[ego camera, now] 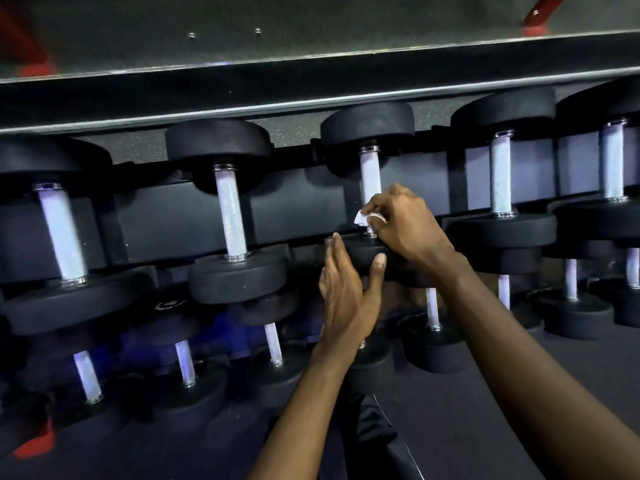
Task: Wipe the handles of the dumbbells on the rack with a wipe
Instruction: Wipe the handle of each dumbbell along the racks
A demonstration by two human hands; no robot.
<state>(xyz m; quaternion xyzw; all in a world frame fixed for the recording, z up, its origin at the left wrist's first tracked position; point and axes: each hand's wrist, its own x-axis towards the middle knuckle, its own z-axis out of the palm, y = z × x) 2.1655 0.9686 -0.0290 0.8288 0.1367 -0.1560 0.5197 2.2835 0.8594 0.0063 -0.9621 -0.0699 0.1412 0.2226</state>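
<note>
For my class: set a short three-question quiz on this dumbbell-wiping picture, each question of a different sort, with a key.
1. True or false: the left hand holds the wipe.
2. Where does the right hand press the wipe? A: on the handle, by its near end. B: on the rack's top shelf. C: on the floor.
3. Fill in: the left hand, fingers straight, touches the black ____ at that handle's near end.

Key: 1 false; 2 A; 3 head.

Dark rubber floor (460,410), grey speckled panel (311,29), red struts (540,15) above.
</note>
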